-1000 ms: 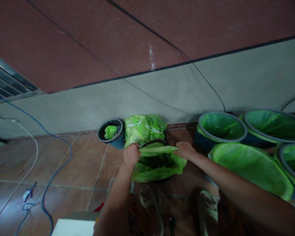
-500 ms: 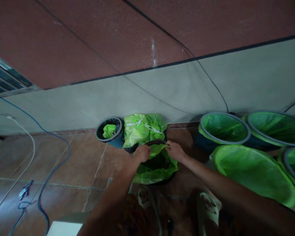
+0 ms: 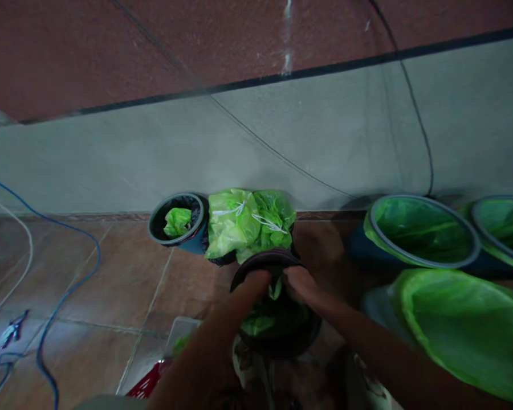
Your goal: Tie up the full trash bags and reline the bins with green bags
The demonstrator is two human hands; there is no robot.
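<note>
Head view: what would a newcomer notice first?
Bright green stands out: a tied bundle against the wall, liners in the bins at the right. In the centre, the left hand and right hand meet over a dark bin with a green bag inside.

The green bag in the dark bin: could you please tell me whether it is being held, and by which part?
Yes: left hand and right hand appear to pinch the green bag by its bunched upper edge, inside the dark bin.

Grey wall (image 3: 111,165), brown tiled floor (image 3: 123,273), dim light
</note>
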